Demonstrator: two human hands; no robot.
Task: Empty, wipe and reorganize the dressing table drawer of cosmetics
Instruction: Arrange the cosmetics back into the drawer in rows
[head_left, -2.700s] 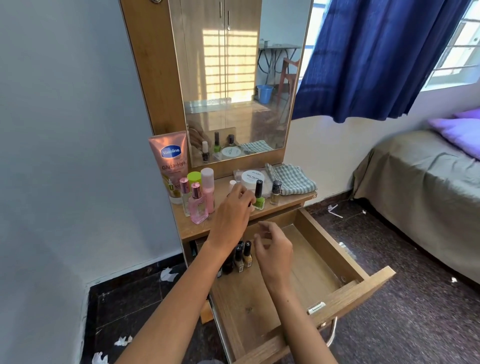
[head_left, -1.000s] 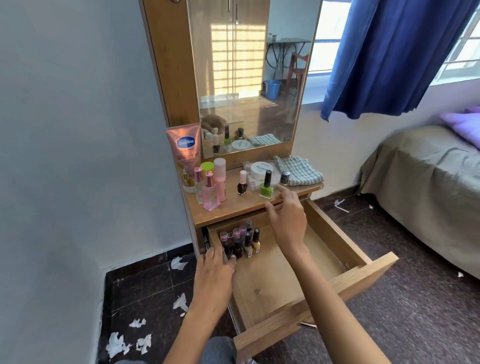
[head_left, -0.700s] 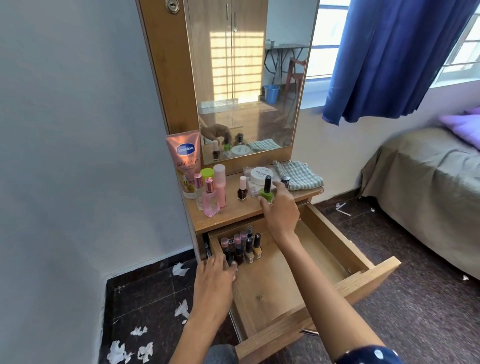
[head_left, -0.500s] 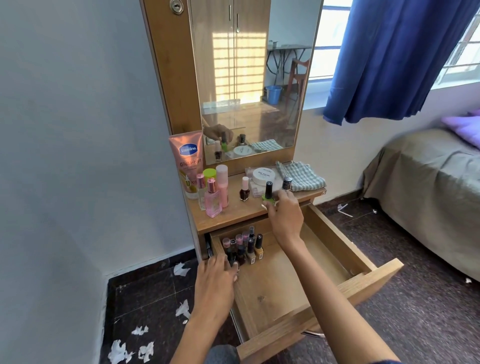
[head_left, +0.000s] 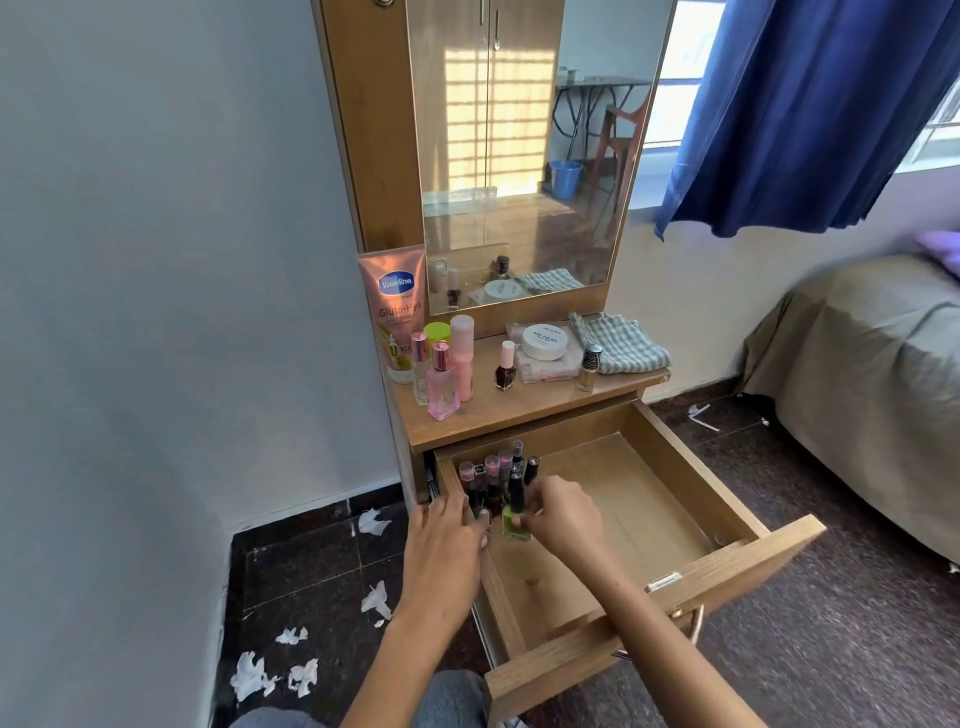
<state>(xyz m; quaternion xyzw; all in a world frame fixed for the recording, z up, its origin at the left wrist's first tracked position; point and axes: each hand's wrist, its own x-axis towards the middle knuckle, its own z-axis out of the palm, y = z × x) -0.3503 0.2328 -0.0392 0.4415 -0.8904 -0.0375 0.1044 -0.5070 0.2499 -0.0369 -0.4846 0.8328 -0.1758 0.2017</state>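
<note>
Nearest, the right hand (head_left: 563, 514) has its fingers (head_left: 530, 521) closed on a green nail polish bottle (head_left: 514, 525), setting it by the polish cluster (head_left: 496, 475) in the far-left corner of the open drawer (head_left: 675, 462); the left hand (head_left: 447, 540) rests loosely on the drawer's left wall, holding nothing. Restocking looks underway (emptying and wiping seem done). Farther off, the counter (head_left: 524, 410) still carries a dark polish (head_left: 505, 366), gold polish (head_left: 588, 368), pink bottles (head_left: 444, 382), a round tin (head_left: 544, 342), a lotion tube (head_left: 397, 312) and checked cloth (head_left: 618, 345); nothing blocks the reach.
</note>
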